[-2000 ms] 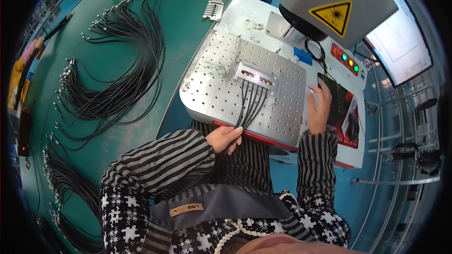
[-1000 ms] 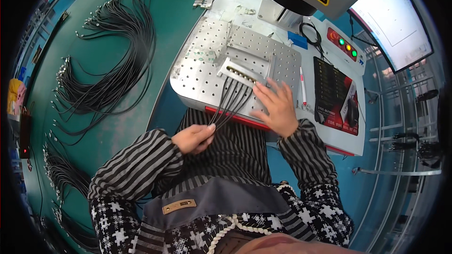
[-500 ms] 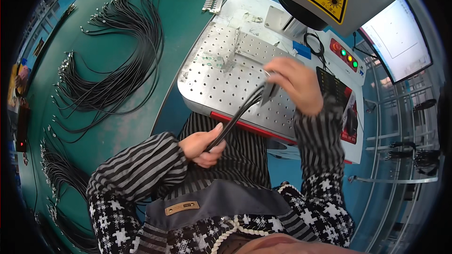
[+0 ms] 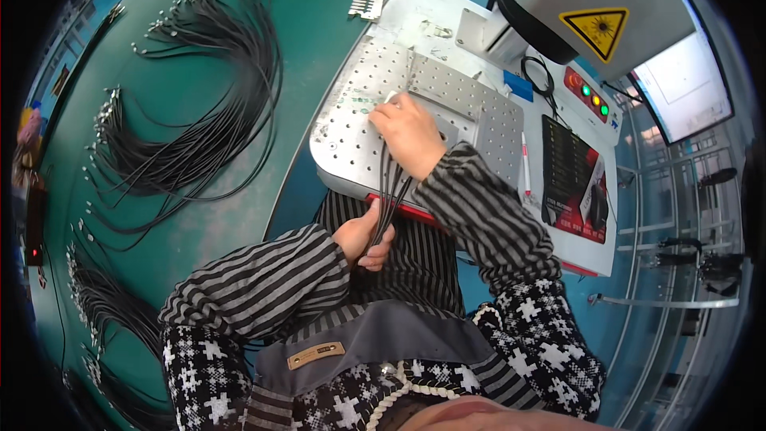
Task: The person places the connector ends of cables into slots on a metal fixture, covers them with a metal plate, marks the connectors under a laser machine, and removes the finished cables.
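My right hand [image 4: 408,134] is shut on the upper end of a small bundle of thin black cables [image 4: 389,193] and rests on the perforated metal plate [image 4: 351,124] of a laser marking machine. My left hand [image 4: 363,238] grips the same bundle lower down, near my lap at the plate's red front edge. The cables run taut between the two hands. A raised metal fixture [image 4: 455,100] sits on the plate just beyond my right hand.
Large fans of black cables with metal ends [image 4: 199,104] lie on the green table to the left, more [image 4: 104,303] at the lower left. The machine head [image 4: 590,8] hangs over the plate. A black keyboard [image 4: 570,175], indicator lights [image 4: 586,92] and a monitor [image 4: 686,84] stand at right.
My right hand left the keyboard, took the cable ends off the fixture, lifted them, then carried them left and down onto the plate. My left hand kept hold of the bundle.
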The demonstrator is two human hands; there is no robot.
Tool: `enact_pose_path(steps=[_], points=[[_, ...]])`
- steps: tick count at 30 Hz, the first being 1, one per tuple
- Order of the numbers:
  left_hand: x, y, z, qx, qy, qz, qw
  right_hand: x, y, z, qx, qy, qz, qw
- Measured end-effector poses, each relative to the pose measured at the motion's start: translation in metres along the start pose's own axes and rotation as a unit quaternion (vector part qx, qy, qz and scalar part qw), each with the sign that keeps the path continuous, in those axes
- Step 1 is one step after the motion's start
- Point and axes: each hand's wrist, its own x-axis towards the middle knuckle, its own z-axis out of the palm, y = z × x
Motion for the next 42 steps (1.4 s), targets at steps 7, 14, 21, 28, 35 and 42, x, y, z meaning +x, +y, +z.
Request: enact_pose_path(steps=[7,14,21,28,35,42], points=[[0.000,0.001,0.005,0.266,0.037,0.177,0.947,-0.022,0.015,0.021,0.100,0.144,0.027,0.984],[0.026,0.007,0.012,0.243,0.020,0.085,0.966,-0.036,0.042,0.024,0.167,0.138,0.045,0.975],[0.037,0.007,0.014,0.248,0.018,0.059,0.967,-0.036,0.063,0.040,0.205,0.161,-0.017,0.965],[0.038,0.006,0.011,0.237,0.007,0.070,0.969,-0.094,0.077,0.000,0.085,0.116,0.164,0.976],[0.036,0.015,0.014,0.244,-0.001,0.053,0.968,-0.104,0.087,0.003,0.130,0.085,0.254,0.955],[0.038,0.014,0.017,0.249,-0.001,0.058,0.967,-0.108,0.098,0.007,0.343,0.246,0.238,0.874]])
